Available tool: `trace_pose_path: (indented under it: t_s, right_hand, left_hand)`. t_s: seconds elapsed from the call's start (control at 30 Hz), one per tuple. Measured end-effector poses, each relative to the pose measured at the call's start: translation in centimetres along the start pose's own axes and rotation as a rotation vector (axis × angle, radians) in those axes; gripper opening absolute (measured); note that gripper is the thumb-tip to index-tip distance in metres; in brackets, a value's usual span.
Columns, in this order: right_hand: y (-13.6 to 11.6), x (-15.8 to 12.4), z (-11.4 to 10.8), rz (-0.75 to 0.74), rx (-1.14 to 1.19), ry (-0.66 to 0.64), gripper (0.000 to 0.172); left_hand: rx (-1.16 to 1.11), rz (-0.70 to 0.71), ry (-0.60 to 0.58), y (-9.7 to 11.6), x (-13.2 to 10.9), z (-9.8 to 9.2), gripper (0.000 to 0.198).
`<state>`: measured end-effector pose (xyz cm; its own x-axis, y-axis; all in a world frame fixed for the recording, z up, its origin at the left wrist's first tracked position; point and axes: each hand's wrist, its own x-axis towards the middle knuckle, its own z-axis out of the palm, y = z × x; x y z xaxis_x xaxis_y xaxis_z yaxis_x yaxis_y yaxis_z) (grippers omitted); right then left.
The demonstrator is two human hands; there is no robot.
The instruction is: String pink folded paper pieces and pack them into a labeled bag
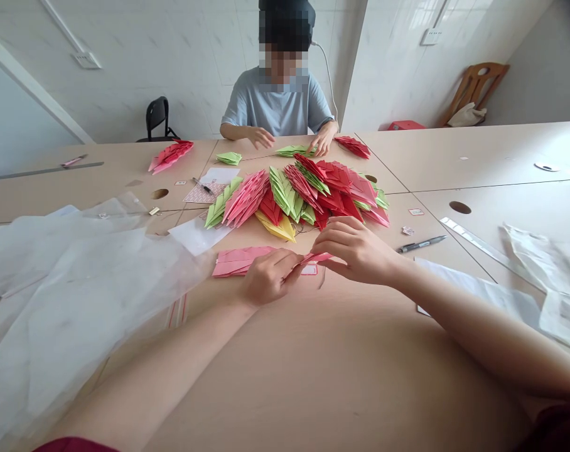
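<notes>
Between my two hands is a folded pink paper piece [317,257], just above the table. My left hand [272,276] pinches its left end, and my right hand [355,251] has its fingers closed around the right end. Under and beyond my left hand lie flat pink folded papers [240,260]. Just past my hands a heap of pleated paper pieces spreads out, with pink ones [247,198], green ones [285,193], red ones [334,179] and a yellow one [276,226]. My fingers hide part of the pink piece.
Across the table [341,376] sits a person [280,100] whose hands rest near green folded paper [292,150]. Thin translucent plastic bags [78,270] cover the left side. To the right are a pen [421,244], a ruler [473,242] and white plastic bags [558,282].
</notes>
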<state>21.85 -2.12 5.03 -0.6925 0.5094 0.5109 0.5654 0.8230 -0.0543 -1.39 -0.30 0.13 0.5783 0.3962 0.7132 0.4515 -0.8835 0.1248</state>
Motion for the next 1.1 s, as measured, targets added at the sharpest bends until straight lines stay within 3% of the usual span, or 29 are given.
trace_pose_path:
  t_s: [0.17, 0.37, 0.53, 0.7, 0.93, 1.1]
  right_hand:
    - [0.1, -0.2, 0.5, 0.016, 0.009, 0.034, 0.013]
    - [-0.9, -0.2, 1.1, 0.045, 0.027, 0.036, 0.011]
    - [-1.3, 0.0, 1.4, -0.039, 0.018, 0.014, 0.016]
    - [-0.4, 0.1, 0.8, -0.091, 0.092, -0.018, 0.020]
    - [0.5, -0.3, 1.2, -0.037, 0.263, -0.012, 0.015]
    - [-0.3, -0.2, 1.4, -0.003, 0.207, -0.041, 0.019]
  left_hand:
    - [-0.052, -0.046, -0.025, 0.2, 0.0, 0.0, 0.009]
    - [-0.029, 0.010, -0.053, 0.5, 0.0, -0.1, 0.008]
    - [-0.025, 0.095, -0.114, 0.2, 0.0, -0.1, 0.010]
    - [-0.110, 0.149, -0.083, 0.0, 0.3, -0.3, 0.014]
    - [-0.145, 0.137, -0.104, -0.1, 0.4, -0.5, 0.012]
    - [-0.085, 0.038, -0.118, 0.2, 0.2, 0.1, 0.008]
